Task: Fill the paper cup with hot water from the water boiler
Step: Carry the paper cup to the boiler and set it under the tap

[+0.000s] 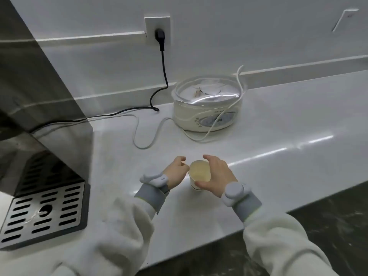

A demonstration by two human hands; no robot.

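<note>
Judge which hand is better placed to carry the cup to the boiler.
Probably the right hand: its fingers already curve around the cup on the counter. The left hand is curled beside it, though nearer the boiler.

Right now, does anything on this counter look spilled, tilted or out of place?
Nothing looks spilled. The paper cup stands upright between both hands. Only one oddity: the white cord is draped loosely over the small cooker and its lid, then trails across the counter.
</note>
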